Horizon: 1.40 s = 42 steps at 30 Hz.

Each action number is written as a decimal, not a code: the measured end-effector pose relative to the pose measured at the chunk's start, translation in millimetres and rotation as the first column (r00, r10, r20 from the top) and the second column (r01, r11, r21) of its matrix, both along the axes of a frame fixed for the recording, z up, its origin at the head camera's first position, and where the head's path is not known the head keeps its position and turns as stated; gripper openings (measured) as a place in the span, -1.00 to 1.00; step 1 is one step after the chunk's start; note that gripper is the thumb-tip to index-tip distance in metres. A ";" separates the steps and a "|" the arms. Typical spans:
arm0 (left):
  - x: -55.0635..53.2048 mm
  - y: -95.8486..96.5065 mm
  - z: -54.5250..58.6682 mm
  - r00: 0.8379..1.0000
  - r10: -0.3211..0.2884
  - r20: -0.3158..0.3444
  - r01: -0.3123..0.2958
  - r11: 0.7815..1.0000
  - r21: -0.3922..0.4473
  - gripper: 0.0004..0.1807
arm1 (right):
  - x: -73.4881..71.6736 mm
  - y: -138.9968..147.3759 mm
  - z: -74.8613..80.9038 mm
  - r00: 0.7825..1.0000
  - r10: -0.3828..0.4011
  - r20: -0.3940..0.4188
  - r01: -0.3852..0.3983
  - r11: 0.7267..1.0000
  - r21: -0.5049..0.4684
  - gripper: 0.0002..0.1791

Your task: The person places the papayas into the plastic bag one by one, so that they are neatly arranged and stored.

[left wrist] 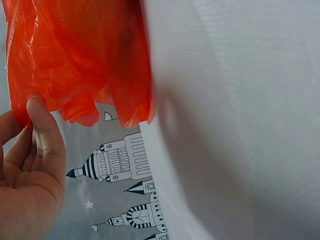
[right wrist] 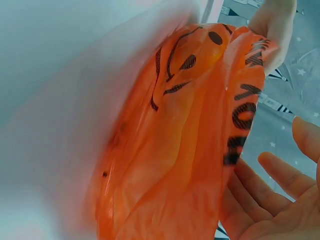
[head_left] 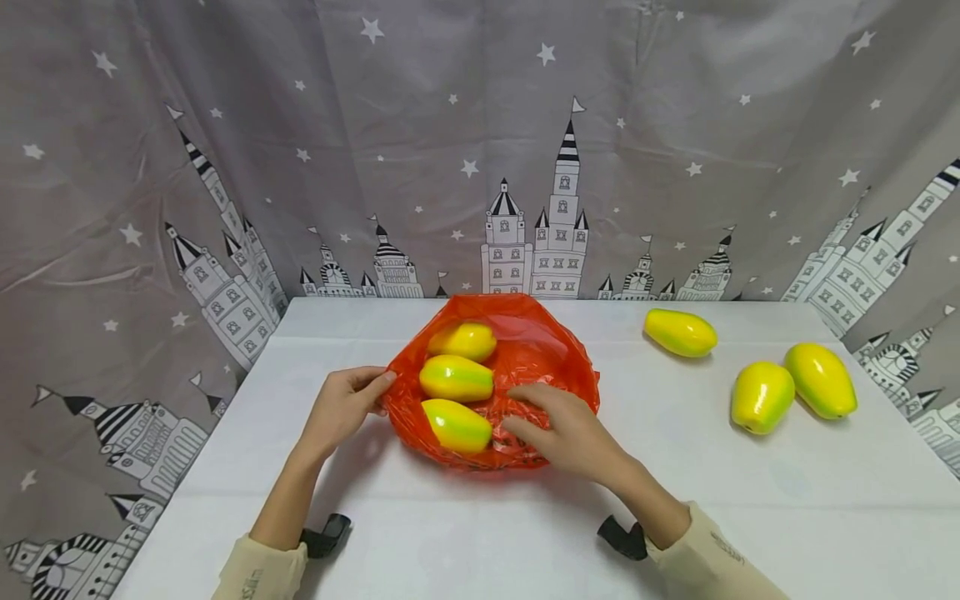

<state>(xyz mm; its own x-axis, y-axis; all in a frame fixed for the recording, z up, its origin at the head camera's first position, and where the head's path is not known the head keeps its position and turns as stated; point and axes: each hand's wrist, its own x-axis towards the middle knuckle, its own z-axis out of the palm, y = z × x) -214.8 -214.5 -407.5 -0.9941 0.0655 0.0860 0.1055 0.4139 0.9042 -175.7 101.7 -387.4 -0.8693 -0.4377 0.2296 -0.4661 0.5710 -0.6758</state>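
A red plastic bag [head_left: 551,358] lies with its mouth wide, showing three shiny yellow-green papaya-like fruits inside: a back one [head_left: 463,342], a middle one [head_left: 456,379] and a front one [head_left: 459,427]. My left hand [head_left: 341,408] pinches the bag's left rim between thumb and fingers, as the left wrist view also shows. Over the right part of the mouth reaches my right hand [head_left: 573,433], its thumb and fingers spread and nothing between them. In the right wrist view, black printed letters and a smiling face mark the bag's outer side [right wrist: 200,145].
Three more such fruits rest at the right of the white-covered table [head_left: 750,533]: one near the back [head_left: 680,332], and two side by side, a left one [head_left: 762,397] and a right one [head_left: 821,381]. A grey castle-print curtain [head_left: 420,100] hangs behind.
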 end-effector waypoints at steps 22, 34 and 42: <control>-1.3 1.7 -0.2 1.000 -0.006 0.004 0.006 1.000 0.000 -0.63 | 26.4 71.3 -6.8 0.990 -0.060 -0.124 0.056 0.998 -0.035 -0.60; 0.0 2.8 1.9 1.000 0.007 0.003 -0.007 1.000 0.005 -0.63 | 39.3 99.5 -8.3 0.975 -0.206 -0.083 0.204 0.979 -0.023 -0.62; -1.1 3.4 1.8 1.000 0.012 0.007 -0.012 1.000 -0.022 -0.63 | 43.0 120.4 -8.7 0.958 -0.270 -0.100 0.271 0.962 0.003 -0.60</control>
